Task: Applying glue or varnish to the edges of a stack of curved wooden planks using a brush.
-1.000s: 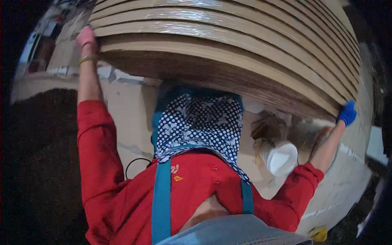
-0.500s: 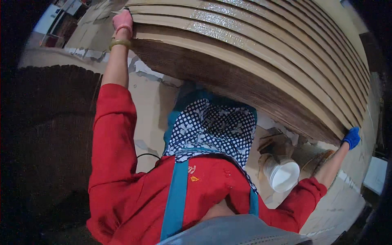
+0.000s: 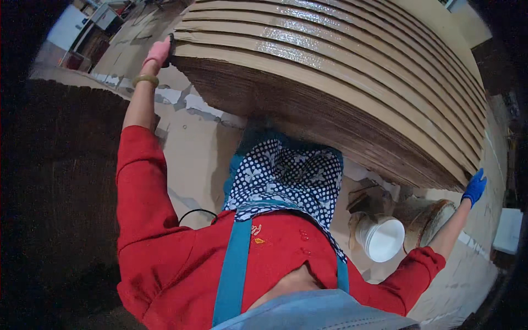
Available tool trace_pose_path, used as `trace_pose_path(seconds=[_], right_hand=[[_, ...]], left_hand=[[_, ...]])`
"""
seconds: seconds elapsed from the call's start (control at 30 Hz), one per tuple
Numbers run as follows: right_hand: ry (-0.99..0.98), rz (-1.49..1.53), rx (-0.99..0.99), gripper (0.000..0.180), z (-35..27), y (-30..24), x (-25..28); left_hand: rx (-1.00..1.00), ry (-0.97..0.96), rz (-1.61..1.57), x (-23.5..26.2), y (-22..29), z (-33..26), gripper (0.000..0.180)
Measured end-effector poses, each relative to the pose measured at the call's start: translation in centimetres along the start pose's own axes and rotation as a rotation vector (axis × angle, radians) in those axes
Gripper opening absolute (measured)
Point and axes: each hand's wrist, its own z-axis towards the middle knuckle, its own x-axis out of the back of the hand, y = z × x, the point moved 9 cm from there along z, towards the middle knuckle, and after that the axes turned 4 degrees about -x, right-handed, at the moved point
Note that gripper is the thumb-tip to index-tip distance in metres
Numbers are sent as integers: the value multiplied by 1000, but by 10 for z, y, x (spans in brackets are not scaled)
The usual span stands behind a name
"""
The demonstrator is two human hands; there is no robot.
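We spread both arms wide. Our left hand (image 3: 158, 53), pink-gloved, reaches to the upper left of the frame, fingers curled closed. Our right hand (image 3: 474, 187), blue-gloved, sits at the right edge, fingers clamped.

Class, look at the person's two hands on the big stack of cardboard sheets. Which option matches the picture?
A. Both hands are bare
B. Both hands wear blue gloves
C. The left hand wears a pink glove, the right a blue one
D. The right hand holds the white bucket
C: the left hand in a pink glove grips one end of the cardboard stack, while the right hand in a blue glove holds the other end; the white bucket stands apart below.
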Motion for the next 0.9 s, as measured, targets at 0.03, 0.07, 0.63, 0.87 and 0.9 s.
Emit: trace_pose_path(seconds=[0.03, 0.07, 0.63, 0.87, 0.9], right_hand=[[-55, -460, 485, 40, -6, -34, -24], [-114, -261, 459, 40, -1, -33, -32], [-334, 515, 88, 36, -35, -37, -23], [692, 479, -407, 37, -131, -71, 109], [533, 836, -523, 41, -139, -69, 98]], left_hand=[[8, 55, 155, 6, 5, -1, 65], [47, 32, 155, 8, 7, -1, 65], [-451, -1, -1444, -25, 46, -51, 40], [-182, 223, -868, 24, 27, 11, 53], [-184, 266, -848, 43, 35, 17, 54]])
